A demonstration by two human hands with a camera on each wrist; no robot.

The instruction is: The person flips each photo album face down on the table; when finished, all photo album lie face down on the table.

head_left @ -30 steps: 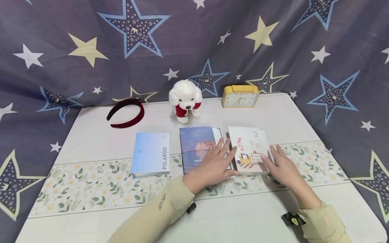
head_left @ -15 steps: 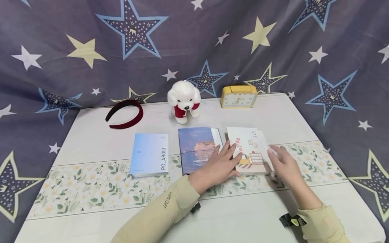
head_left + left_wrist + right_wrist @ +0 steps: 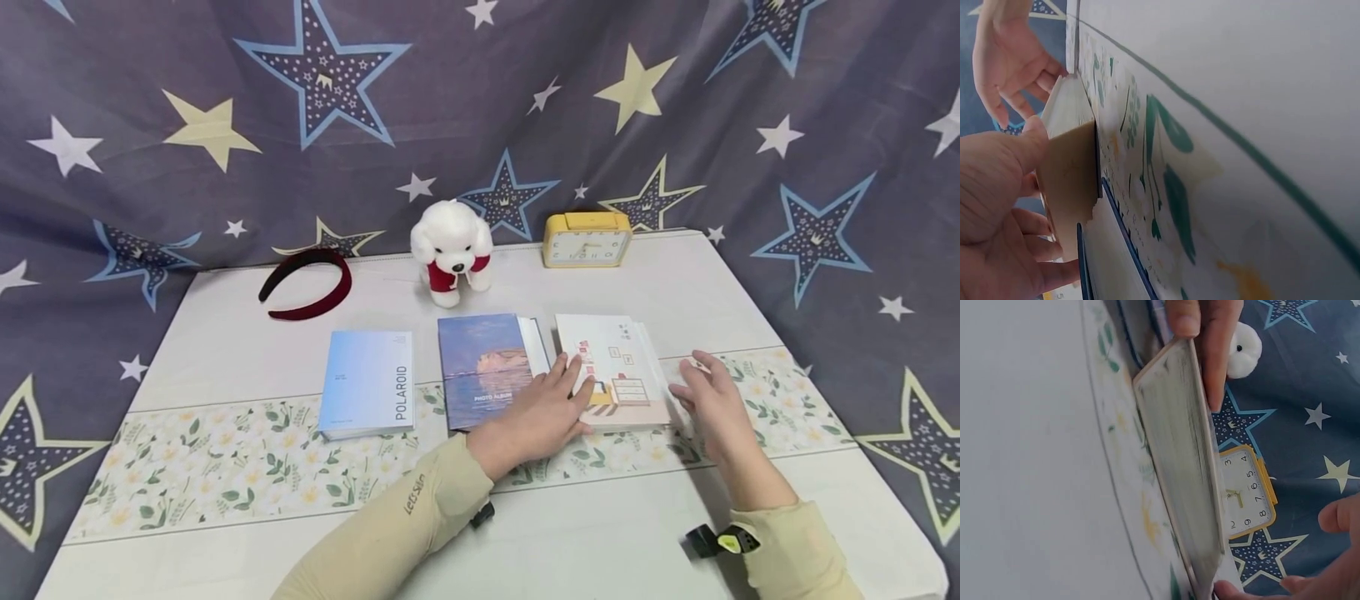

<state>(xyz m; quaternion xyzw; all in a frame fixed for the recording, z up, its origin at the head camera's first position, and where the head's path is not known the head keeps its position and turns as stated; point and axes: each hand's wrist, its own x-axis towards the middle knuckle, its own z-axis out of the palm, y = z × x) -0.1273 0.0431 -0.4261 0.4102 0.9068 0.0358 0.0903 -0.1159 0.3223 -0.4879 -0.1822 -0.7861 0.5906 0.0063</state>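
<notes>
Dark red and C-shaped, a headband lay on the white table, well left of and beyond a white, rectangular album with a furnished room drawn on its cover. Also left of the white album came a pale-blue, rectangular book lettered POLAROID, then, farther back, a white plush dog in red. Just left of the white album was a blue photo album with a seascape cover. Over its right side, the left hand had slid rightward, its grip spread, fingertips resting on the white album's cover. A yellow, rectangular clock stood beyond. Just right of the white album, the right hand had come away, its grip apart and holding nothing. That apparently left only the left hand steadying the flat-lying album.
</notes>
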